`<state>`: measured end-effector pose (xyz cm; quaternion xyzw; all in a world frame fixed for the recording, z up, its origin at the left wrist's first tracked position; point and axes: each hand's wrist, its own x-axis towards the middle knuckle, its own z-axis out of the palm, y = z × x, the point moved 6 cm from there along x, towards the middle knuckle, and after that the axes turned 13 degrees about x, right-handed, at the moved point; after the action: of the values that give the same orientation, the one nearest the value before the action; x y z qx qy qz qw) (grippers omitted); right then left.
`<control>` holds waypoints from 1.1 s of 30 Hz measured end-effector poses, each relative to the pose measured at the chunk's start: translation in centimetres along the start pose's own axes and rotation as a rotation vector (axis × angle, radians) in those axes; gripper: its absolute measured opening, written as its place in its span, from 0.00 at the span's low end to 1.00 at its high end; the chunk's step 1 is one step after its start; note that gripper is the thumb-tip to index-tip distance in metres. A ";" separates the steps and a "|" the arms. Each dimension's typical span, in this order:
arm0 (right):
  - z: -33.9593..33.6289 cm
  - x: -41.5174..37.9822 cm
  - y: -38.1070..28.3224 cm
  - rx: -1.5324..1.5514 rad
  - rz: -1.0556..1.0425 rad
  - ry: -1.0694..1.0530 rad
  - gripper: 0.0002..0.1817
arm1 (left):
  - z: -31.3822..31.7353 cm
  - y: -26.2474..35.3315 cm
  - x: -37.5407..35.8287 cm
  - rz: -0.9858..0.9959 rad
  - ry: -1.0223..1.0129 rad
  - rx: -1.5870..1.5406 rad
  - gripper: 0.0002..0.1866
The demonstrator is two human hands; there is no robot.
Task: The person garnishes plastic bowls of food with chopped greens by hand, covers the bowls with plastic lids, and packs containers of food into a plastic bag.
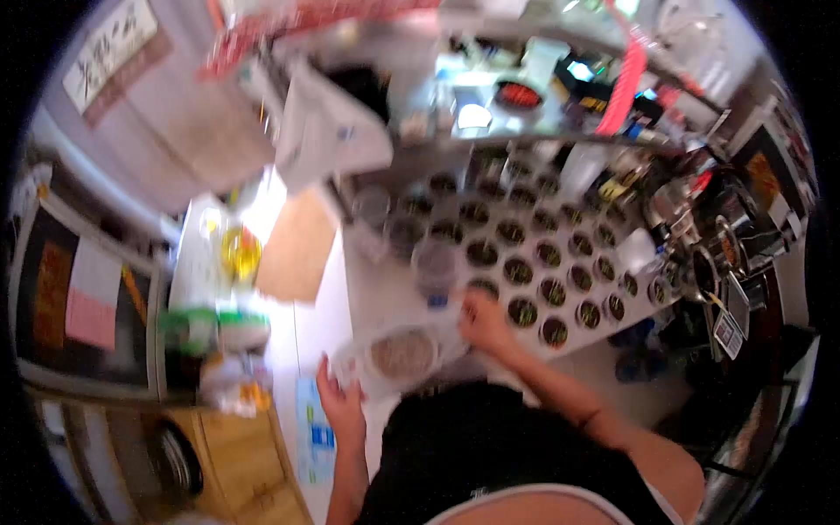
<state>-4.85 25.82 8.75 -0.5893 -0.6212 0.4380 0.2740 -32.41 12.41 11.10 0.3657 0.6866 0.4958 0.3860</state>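
Observation:
In front of my body lies a clear plastic bag or tray (357, 368) with pale, noodle-like or grainy food (404, 353) in it; blur hides which. My left hand (342, 401) is at its left edge, thumb and fingers apart. Beside its right end, my right hand (483, 318) is closed; whatever it may grip is hidden. A stack of clear plastic bowls (435, 264) stands just left of the right hand. Beyond that hand, rows of round bowls with dark and green contents (518, 269) cover much of the white table (372, 302).
Left of the table are a brown board (297, 247), a bottle of yellow liquid (240, 254) and packages (236, 376). A shelf across the back holds a dish of red food (519, 94). Pots and utensils (700, 267) crowd the right side.

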 end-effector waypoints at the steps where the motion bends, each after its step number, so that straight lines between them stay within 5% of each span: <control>1: -1.7 -1.1 -3.2 0.147 -0.267 0.114 0.23 | -0.4 -0.1 -0.2 -0.057 0.020 0.002 0.40; 5: -0.2 -4.2 -10.9 -0.146 -0.767 0.074 0.24 | -0.4 -1.2 -0.7 -0.051 0.012 -0.009 0.42; 8: 7.0 -5.2 -8.3 0.182 -0.661 -0.574 0.24 | 0.7 -0.2 -1.3 -0.061 -0.026 0.050 0.40; 11: 16.6 -3.0 -2.0 -0.199 -0.311 -0.798 0.24 | 1.3 -0.8 -1.3 -0.042 -0.073 0.132 0.37; 14: 17.0 -0.5 -1.8 -0.684 -0.449 -0.236 0.24 | 1.8 -0.2 -1.4 0.018 -0.118 0.283 0.33; 17: 18.0 0.4 -0.7 -0.622 -0.391 -0.390 0.25 | 2.1 0.3 -0.3 0.082 -0.147 0.325 0.30; 20: 14.7 -1.4 -3.4 -0.566 -0.544 -0.242 0.21 | 3.0 -0.5 1.5 0.246 -0.345 0.662 0.23; 23: 11.5 -3.4 -3.7 -0.416 -0.269 -0.585 0.23 | 7.2 0.2 3.3 0.202 -0.643 0.922 0.21; 24: 8.3 -4.2 -5.5 -0.233 -0.187 -0.525 0.17 | 8.7 0.3 3.9 0.230 -0.646 1.004 0.19; 25: 5.4 -4.8 -6.3 -0.049 -0.108 -0.456 0.12 | 10.4 0.0 4.5 0.264 -0.649 1.089 0.17; 28: -0.8 -6.3 -1.9 0.170 -0.110 0.292 0.13 | 13.9 -2.3 5.8 0.599 -0.447 1.268 0.17; 29: 0.2 -5.5 1.6 0.314 0.125 0.227 0.15 | 14.9 -2.2 6.0 0.742 -0.323 1.305 0.18; 30: 2.1 -4.6 5.5 0.460 0.357 0.152 0.16 | 14.6 -1.9 6.7 0.363 -0.332 0.846 0.22; 31: 4.5 -4.1 9.3 0.605 0.590 0.067 0.18 | 14.9 -0.6 6.6 0.467 -0.342 0.965 0.24; 33: 9.7 -1.5 14.6 0.383 0.458 -0.149 0.22 | 14.8 0.9 6.0 0.673 -0.353 1.212 0.27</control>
<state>-5.77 21.08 -8.20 -0.6177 -0.3967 0.6396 0.2280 -21.69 23.83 7.89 0.7826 0.6186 0.0526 0.0463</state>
